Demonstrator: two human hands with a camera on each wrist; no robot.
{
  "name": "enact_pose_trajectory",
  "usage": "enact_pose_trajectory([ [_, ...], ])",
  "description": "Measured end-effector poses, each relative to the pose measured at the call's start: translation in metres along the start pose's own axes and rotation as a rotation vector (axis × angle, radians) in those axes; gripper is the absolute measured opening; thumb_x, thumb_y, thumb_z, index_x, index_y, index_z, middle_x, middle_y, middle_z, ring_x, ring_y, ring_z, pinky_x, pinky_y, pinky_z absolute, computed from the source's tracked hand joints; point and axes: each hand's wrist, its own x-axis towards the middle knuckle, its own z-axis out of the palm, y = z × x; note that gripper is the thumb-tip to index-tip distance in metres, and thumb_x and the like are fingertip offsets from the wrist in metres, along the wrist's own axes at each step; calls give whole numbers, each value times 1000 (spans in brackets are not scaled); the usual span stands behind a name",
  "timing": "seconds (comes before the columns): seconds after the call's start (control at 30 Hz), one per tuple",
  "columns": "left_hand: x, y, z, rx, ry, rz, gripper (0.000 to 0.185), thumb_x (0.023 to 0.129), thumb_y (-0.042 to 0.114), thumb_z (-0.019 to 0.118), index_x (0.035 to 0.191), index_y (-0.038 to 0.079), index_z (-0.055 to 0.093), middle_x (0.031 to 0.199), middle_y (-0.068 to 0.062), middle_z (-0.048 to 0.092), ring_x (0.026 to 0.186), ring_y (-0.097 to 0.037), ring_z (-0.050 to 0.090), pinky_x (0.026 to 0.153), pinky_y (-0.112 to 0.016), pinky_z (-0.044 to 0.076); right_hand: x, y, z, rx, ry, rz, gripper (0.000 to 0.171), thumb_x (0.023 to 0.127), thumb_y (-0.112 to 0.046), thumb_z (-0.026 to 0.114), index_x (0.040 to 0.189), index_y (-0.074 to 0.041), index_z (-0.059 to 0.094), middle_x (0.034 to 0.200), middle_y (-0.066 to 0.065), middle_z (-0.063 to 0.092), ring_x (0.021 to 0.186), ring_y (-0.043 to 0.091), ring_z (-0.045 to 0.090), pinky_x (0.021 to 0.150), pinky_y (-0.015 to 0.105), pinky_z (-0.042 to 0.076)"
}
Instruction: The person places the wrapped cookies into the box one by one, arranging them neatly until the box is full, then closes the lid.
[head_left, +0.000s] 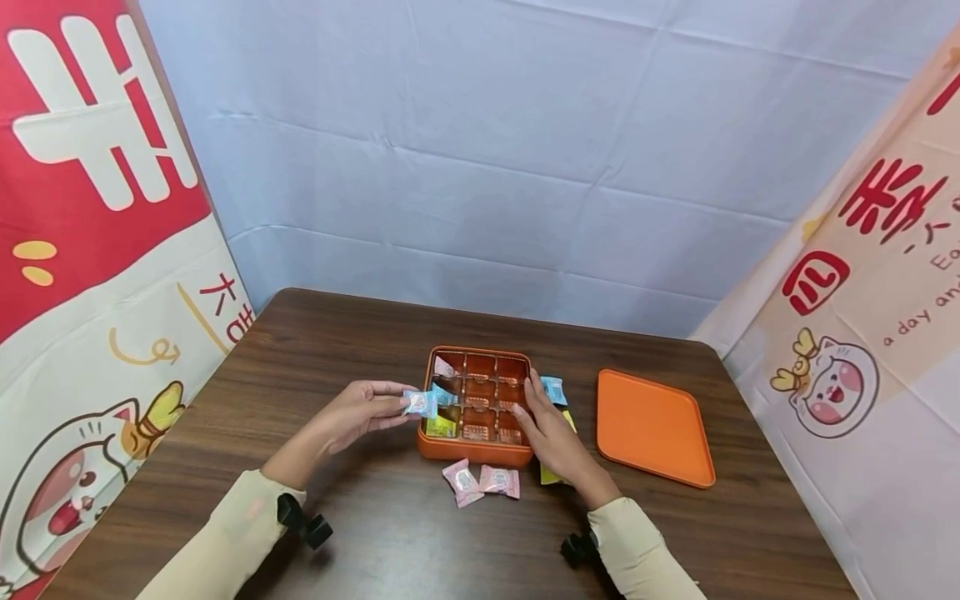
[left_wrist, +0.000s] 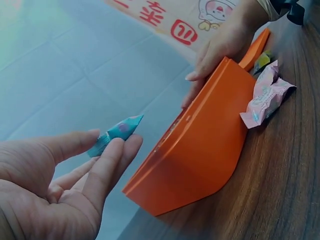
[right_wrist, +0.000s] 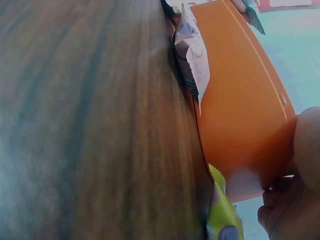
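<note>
Wooden table [head_left: 360, 350] is carrying orange box [head_left: 474, 452] near its middle. Orange lid [head_left: 651, 427] is lying flat right of box, apart from it. Right hand [head_left: 551, 433] is being rested against box's right wall, fingers straight and together. Left hand [head_left: 358, 410] is being held just left of box, thumb and fingertips pinching blue candy [head_left: 421, 402]. Two pink candies [head_left: 480, 482] are lying just before box's near wall.
</note>
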Motion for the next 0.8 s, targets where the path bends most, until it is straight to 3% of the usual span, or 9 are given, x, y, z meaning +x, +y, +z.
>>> enact_pose_trajectory([
  [0.33, 12, -1, 6, -8, 65, -16, 47, 97, 11, 70, 136, -12, 56, 117, -20, 69, 104, -28, 72, 101, -47, 48, 0, 1, 0, 2, -1, 5, 73, 109, -53, 35, 162, -8, 16, 169, -5, -6, 153, 26, 13, 120, 56, 25],
  [0.8, 26, 2, 17, -53, 58, -4, 42, 99, 8, 66, 136, -11, 57, 117, -19, 69, 101, -22, 72, 100, -44, 51, -2, 3, -2, -6, 10, 7, 73, 108, -53, 35, 162, -8, 16, 169, -6, -6, 153, 25, 13, 120, 55, 25],
])
